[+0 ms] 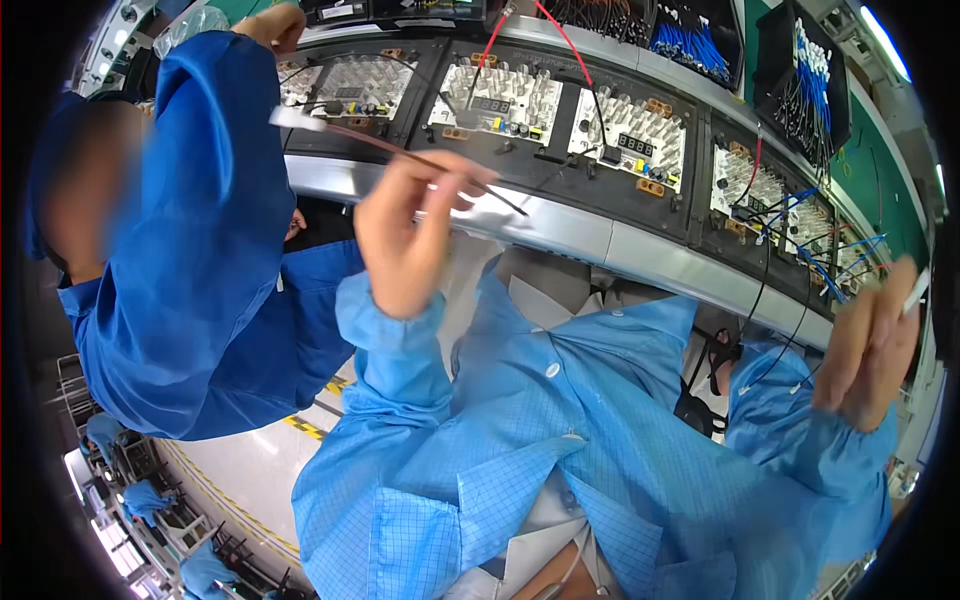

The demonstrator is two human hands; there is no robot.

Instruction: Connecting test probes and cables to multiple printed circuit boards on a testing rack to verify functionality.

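My left hand (pixel 412 235) is raised in front of the line of boards, thumb and fingers pinched on a short cable (pixel 372 142). The cable has a white plug at its left end and a dark tip at its right end. Beyond it lie white circuit boards (pixel 497 103) with digit displays, seated in black trays. My right hand (pixel 868 350), blurred, is far to the right near the line's edge. Its fingers are closed, and a slim white piece (pixel 917 290) shows at their tips; its kind is unclear. Nearest that hand are boards with blue, red and black wires (pixel 790 205).
A co-worker in a dark blue jacket (pixel 210 230) stands close on my left, one arm over the line. Bundles of blue and black wires with white plugs (pixel 812 75) hang at the back right. Red test leads (pixel 570 40) come down onto the boards. A metal rail (pixel 570 225) edges the line.
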